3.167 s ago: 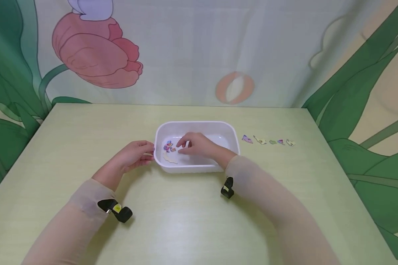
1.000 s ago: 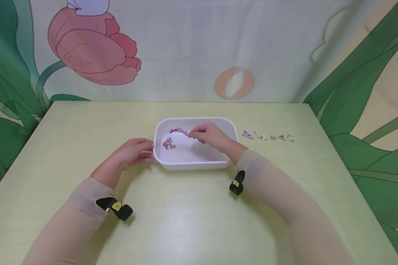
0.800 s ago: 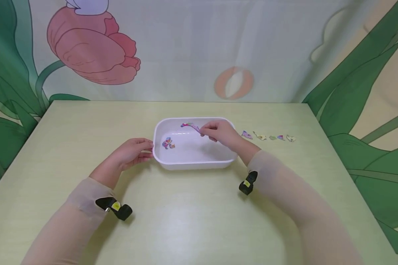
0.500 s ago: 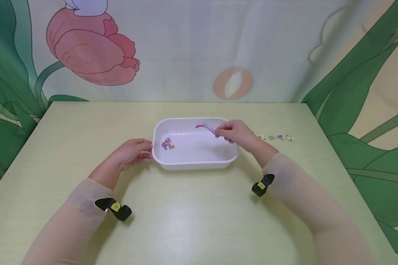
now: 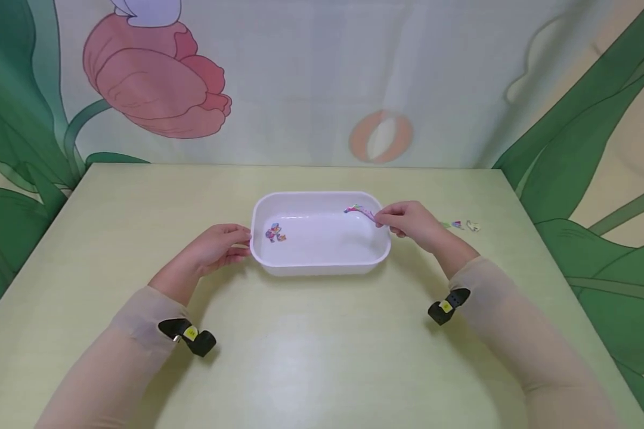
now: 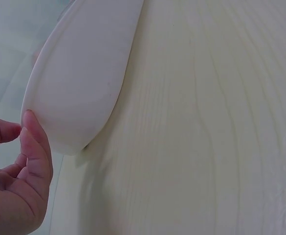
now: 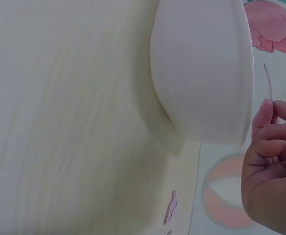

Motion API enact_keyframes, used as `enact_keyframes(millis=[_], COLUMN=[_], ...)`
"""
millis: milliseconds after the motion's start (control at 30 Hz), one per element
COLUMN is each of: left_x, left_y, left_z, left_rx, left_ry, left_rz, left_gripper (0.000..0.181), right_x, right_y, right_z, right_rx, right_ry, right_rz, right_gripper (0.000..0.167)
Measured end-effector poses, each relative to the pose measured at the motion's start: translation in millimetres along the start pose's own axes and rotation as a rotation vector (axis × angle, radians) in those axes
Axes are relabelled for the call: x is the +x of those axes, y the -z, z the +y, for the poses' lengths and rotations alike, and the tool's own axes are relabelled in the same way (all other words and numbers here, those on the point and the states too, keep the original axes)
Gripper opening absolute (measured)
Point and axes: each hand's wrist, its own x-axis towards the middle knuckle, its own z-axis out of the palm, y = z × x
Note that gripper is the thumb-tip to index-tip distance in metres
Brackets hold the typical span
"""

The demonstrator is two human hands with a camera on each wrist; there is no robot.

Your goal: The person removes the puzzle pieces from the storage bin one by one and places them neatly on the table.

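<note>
My right hand [image 5: 414, 225] pinches one end of a thin, curved, multicoloured piece [image 5: 358, 210] between thumb and fingertips. In the head view the piece appears over the right end of the white plastic tray [image 5: 322, 267]; edge-on in the right wrist view, the piece [image 7: 268, 81] shows as a narrow line. At the tray's left end, my left hand [image 5: 217, 247] pinches the rim, and its fingertips [image 6: 33, 129] meet the rim in the left wrist view. A small cluster of colourful pieces [image 5: 274, 233] lies inside the tray on the left.
Right of the tray, small flat pieces [image 5: 458, 225] lie in a row on the pale wooden table [image 5: 300, 333], partly hidden by my right hand. One purple piece [image 7: 170, 208] shows in the right wrist view. A printed curtain [image 5: 295, 89] hangs behind.
A pale strip lay in the tray earlier and is gone from that spot. My right hand has lifted the curved piece and carried it rightward to the tray's right rim. The left hand stays put.
</note>
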Motion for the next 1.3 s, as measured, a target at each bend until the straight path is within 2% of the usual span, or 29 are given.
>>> enact_keyframes(millis=[367, 533, 833, 1100, 1300], left_x=[0.7, -0.5, -0.2, 0.6, -0.1], left_y=[2.3, 1.8, -0.5, -0.8, -0.2], left_z=[3.5, 3.3, 3.3, 5.5, 4.5], left_rx=[0.016, 0.02, 0.021, 0.009, 0.009], left_ry=[0.016, 0.012, 0.013, 0.009, 0.006], left_rz=[0.017, 0.026, 0.021, 0.015, 0.013], left_gripper=[0.041, 0.04, 0.039, 0.04, 0.04], right_x=[1.0, -2.1, -16.4, -19.5, -14.1], right_y=[15.0, 22.9, 39.0, 46.0, 46.0], right_z=[14.1, 25.3, 43.3, 62.2, 78.5], right_rx=[0.011, 0.034, 0.035, 0.049, -0.041], right_ry=[-0.005, 0.011, -0.057, -0.113, -0.169], right_rz=[0.004, 0.016, 0.048, 0.069, 0.071], right_gripper=[0.029, 0.036, 0.041, 0.042, 0.04])
